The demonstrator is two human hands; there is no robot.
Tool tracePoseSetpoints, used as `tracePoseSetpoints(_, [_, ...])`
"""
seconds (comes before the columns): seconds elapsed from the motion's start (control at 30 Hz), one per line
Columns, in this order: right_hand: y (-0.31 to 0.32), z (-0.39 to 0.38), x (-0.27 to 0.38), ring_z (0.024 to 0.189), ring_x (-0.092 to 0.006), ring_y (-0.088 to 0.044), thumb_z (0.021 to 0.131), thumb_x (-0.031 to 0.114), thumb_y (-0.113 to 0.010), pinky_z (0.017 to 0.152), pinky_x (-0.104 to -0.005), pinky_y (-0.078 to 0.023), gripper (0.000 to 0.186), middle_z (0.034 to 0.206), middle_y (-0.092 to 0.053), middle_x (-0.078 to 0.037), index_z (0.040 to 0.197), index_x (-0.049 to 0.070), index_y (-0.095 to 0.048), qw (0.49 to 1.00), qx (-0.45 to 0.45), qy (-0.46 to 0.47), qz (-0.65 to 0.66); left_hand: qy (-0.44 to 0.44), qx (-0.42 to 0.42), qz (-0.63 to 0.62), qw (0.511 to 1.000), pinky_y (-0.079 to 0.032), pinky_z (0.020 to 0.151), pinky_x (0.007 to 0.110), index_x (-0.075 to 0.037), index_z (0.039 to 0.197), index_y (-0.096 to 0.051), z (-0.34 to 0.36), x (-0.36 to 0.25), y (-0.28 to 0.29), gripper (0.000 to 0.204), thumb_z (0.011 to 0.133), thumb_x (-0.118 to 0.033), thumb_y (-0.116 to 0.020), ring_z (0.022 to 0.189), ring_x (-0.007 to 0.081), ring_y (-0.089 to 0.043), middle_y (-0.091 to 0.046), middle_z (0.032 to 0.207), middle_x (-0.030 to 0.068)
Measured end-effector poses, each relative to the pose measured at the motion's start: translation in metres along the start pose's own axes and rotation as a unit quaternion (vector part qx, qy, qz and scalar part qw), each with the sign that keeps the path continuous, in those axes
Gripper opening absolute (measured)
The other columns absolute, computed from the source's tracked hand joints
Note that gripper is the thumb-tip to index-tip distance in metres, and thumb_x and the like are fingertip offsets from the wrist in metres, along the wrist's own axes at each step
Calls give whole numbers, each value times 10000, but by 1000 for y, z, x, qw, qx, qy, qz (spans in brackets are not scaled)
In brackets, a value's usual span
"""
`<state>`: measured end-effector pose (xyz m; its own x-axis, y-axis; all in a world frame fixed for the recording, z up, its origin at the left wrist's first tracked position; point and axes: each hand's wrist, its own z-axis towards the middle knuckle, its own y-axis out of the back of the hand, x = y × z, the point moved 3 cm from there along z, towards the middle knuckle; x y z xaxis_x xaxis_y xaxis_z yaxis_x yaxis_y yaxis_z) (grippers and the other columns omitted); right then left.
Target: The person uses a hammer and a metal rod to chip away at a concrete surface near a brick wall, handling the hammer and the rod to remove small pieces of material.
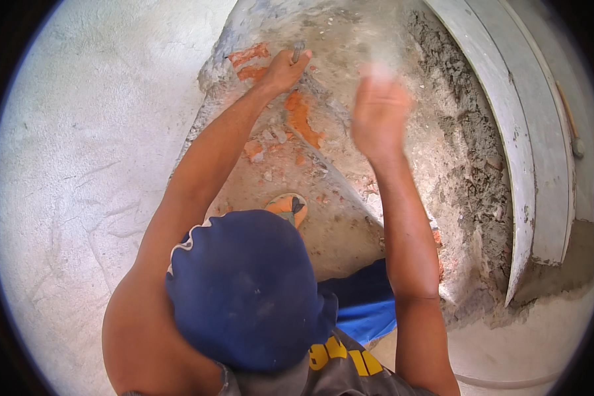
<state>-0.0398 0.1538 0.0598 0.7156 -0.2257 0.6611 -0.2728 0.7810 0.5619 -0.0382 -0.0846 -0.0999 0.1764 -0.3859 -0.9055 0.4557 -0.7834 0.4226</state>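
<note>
My left hand [287, 72] is closed around a grey metal chisel [298, 51], whose blunt end sticks out above the fist. Its lower end is mostly hidden by the hand, close to the rough, broken surface [350, 39], where orange brick [301, 119] shows through the chipped mortar. To the right of it, my right hand [381, 109] is raised and smeared by motion, with the fingers curled into a fist. A pale blur lies just above that hand; what it grips cannot be made out.
A rounded dark blue cloth shape [244, 290] fills the lower middle. Beyond it is an orange sandal [289, 208]. Smooth pale plaster [79, 165] covers the left. On the right, long grey boards [538, 132] border a strip of crumbly mortar [472, 145].
</note>
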Motion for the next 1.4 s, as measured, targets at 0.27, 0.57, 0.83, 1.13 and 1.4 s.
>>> tracePoseSetpoints(0.27, [37, 13, 64, 498, -70, -485, 1088, 324, -455, 426, -298, -378, 457, 567, -491, 14, 725, 57, -529, 991, -44, -53, 114, -2, 17, 6, 1000, -418, 476, 336, -44, 787, -564, -7, 19, 17, 543, 981, -551, -588, 474, 129, -481, -601, 721, 54])
tracePoseSetpoints(0.57, [-30, -14, -12, 507, -114, -526, 1080, 332, -474, 440, -321, -398, 447, 596, -545, -44, 774, 26, -589, 977, 151, -147, -41, -56, -53, 0, 997, -389, 374, 330, -54, 882, -513, 4, 30, 13, 534, 983, -574, -573, 481, 123, -480, -599, 717, 67])
tracePoseSetpoints(0.83, [50, 21, 71, 504, -114, -464, 1071, 277, -497, 446, -308, -345, 402, 582, -495, 3, 743, 54, -565, 977, -163, 103, 88, 33, -31, -11, 999, -388, 375, 318, -48, 886, -492, -4, 14, 7, 578, 964, -616, -573, 505, 117, -499, -598, 713, 69])
tracePoseSetpoints(1.13, [-17, 11, 1, 453, -142, -489, 1070, 265, -488, 403, -328, -408, 367, 598, -538, -27, 843, 19, -640, 962, 152, -224, -45, -48, -84, -3, 995, -415, 385, 316, 27, 1026, -525, 0, 32, 24, 654, 959, -620, -579, 520, 135, -532, -563, 700, 68])
tracePoseSetpoints(1.4, [51, 52, 52, 477, -125, -477, 1046, 177, -476, 400, -290, -339, 339, 590, -489, -13, 727, 70, -517, 912, -276, 245, -177, 37, -20, 7, 999, -390, 368, 320, 76, 1050, -520, 2, 2, 9, 680, 978, -599, -563, 493, 130, -504, -555, 697, 74])
